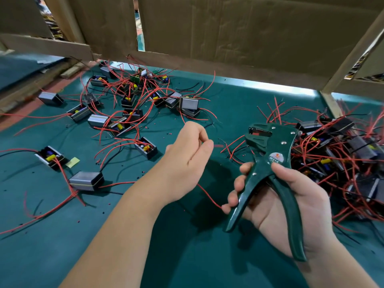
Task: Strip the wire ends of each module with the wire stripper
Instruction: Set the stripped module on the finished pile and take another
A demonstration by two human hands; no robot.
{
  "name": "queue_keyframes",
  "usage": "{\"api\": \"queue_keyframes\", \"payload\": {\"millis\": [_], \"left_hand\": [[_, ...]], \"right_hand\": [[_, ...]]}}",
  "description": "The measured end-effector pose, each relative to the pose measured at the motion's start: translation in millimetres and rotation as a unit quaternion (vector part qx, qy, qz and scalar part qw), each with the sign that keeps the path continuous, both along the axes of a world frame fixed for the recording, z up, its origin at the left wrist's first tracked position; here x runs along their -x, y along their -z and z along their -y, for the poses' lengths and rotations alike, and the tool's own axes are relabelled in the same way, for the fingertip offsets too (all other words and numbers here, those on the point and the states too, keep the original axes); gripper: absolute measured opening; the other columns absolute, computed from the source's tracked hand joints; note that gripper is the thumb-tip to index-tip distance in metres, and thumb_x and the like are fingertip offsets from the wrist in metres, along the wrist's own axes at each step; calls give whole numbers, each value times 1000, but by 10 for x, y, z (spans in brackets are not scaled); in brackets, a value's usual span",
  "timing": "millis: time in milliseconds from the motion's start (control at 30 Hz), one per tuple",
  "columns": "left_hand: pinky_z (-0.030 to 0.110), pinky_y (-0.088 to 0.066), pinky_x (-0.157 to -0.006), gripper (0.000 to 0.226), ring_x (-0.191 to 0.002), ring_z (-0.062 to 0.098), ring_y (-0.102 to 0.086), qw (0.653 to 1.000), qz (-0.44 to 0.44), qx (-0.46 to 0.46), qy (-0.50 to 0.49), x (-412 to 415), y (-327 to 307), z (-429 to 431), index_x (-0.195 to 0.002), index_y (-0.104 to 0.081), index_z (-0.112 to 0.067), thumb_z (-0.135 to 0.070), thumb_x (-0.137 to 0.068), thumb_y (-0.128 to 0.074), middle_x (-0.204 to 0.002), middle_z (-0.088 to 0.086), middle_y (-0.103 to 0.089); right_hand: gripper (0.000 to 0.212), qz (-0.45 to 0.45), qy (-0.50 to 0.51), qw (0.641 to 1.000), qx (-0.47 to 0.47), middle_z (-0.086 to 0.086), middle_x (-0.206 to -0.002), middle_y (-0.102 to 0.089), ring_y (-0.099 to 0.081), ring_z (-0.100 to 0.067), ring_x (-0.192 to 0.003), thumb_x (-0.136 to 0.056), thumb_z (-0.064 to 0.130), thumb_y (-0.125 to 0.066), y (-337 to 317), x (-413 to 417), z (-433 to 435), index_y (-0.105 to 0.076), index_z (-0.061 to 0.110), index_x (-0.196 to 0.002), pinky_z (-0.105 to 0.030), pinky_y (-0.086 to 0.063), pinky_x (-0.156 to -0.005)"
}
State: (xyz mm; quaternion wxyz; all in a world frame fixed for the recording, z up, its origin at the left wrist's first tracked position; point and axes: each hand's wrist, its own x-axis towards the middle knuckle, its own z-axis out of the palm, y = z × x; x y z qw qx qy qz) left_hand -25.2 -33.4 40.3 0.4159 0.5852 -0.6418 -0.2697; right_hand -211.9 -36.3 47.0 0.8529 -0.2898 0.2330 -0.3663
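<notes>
My right hand point(291, 196) grips the dark green wire stripper point(268, 163) by its two handles, jaws pointing up and left. My left hand point(187, 154) hovers over the green mat with fingers curled, pinching a thin red wire point(207, 196) that runs down toward my right hand's fingers. Several small black modules point(145, 147) with red and black wires lie scattered on the left and centre. A dense pile of modules point(336, 154) with tangled red wires sits on the right, just behind the stripper.
The green mat point(145, 235) covers the table, dotted with tiny bits of stripped insulation. Cardboard walls point(228, 34) close off the back and right side. A small yellow slip point(72, 162) lies at the left.
</notes>
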Motion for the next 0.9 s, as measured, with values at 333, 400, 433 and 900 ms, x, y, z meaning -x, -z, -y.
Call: {"api": "queue_keyframes", "payload": {"millis": [333, 400, 433, 900], "left_hand": [[33, -28, -78, 17, -80, 7, -40, 995, 66, 68, -17, -9, -2, 26, -83, -39, -26, -22, -99, -41, -83, -11, -40], [32, -28, -78, 14, -80, 0, -41, 993, 61, 99, -20, -12, -31, 30, -85, -42, -33, -24, -95, -42, -83, -13, -39], [33, -29, -77, 11, -79, -3, -42, 992, 58, 111, -22, -12, -45, 32, -88, -46, -34, -25, -94, -44, -83, -13, -39], [30, -31, -72, 10, -73, -7, -42, 982, 60, 177, -35, 43, -72, 20, -92, -50, -34, -24, -93, -52, -85, -15, -38]], "right_hand": [[49, -6, -124, 992, 1, -25, -81, -58, -59, -40, -69, -62, 30, -79, 17, 2, -33, -65, 1, -99, -53, -50, -69], [47, 1, -137, 990, 7, -26, -83, -58, -59, -40, -71, -66, 29, -78, 14, 7, -38, -65, 0, -100, -53, -50, -71], [46, 5, -140, 990, 8, -26, -83, -58, -59, -40, -71, -67, 29, -77, 11, 8, -39, -64, 0, -101, -53, -50, -71], [35, -10, -151, 987, 43, -24, -74, -60, -61, -38, -62, -75, 30, -76, 6, 13, -44, -64, 2, -93, -51, -52, -66]]}}
